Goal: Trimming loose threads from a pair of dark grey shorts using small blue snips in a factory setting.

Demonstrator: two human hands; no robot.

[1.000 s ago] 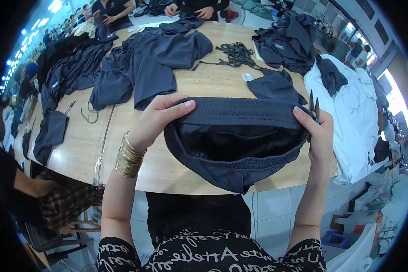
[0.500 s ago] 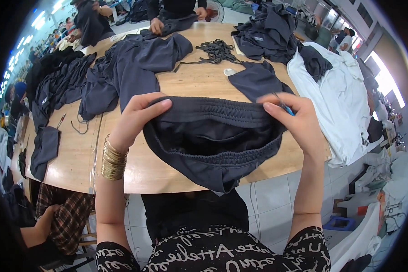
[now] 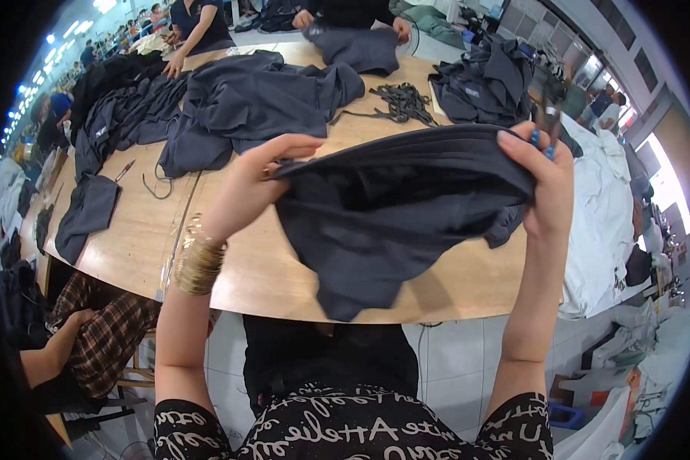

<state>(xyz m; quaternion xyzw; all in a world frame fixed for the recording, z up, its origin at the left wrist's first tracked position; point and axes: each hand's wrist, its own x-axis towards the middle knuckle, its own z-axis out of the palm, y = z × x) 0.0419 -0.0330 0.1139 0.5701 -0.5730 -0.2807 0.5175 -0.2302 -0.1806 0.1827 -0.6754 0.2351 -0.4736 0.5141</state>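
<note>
The person's left hand [image 3: 254, 184], fingers extended, is at a dark garment [image 3: 391, 218]; its hold cannot be told. The garment hangs over a wooden table [image 3: 245, 291]. The right hand [image 3: 548, 180] pinches its right end, with scissors [image 3: 550, 152] between the fingers.

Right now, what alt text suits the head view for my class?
A person's right hand holds a dark garment and scissors above a wooden table; the left hand is at the garment's other end. Dark clothes lie beyond.

Lit brightly by white tubular ceiling lights [image 3: 103, 5] far left and a glaring white window [image 3: 671, 182] right; softly shadowed on the pale wooden table [image 3: 245, 284]; blurred at the blue-handled scissors [image 3: 546, 121]; bends and blackens toward the rim.
</note>
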